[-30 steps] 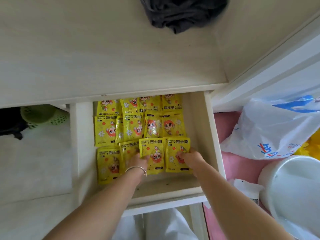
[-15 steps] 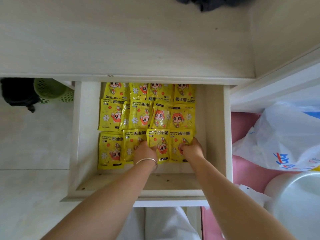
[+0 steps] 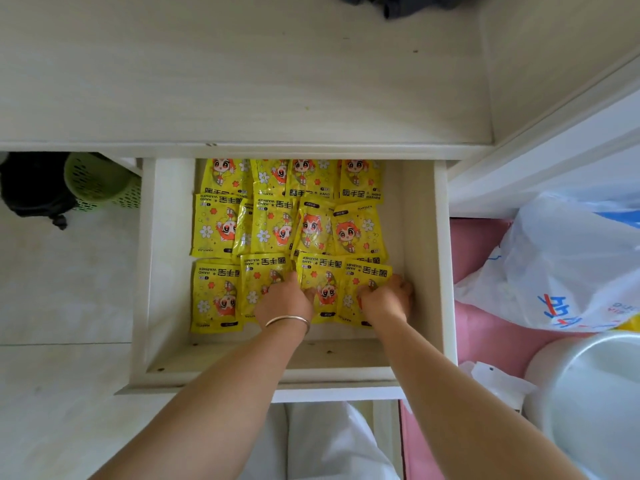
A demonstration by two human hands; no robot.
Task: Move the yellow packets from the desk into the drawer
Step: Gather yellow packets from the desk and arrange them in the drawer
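Observation:
Several yellow hand-warmer packets (image 3: 273,223) lie in three rows inside the open pale wooden drawer (image 3: 424,258). My left hand (image 3: 285,301), with a thin bangle on the wrist, rests on the front row between two packets, fingers curled down onto them. My right hand (image 3: 388,301) presses on the front-right packet (image 3: 363,282), fingers bent onto its surface near the drawer's right wall. The desk top (image 3: 242,71) above the drawer carries no yellow packets that I can see.
Dark cloth (image 3: 398,3) lies at the desk's far edge. A green basket (image 3: 100,180) and a black object (image 3: 31,188) sit on the floor at left. At right are a white plastic bag (image 3: 561,265), a white basin (image 3: 588,393) and a pink surface (image 3: 485,334).
The view has shifted down and toward the drawer. My right hand has slid slightly right on the front-right packet; my left hand stays on the front row.

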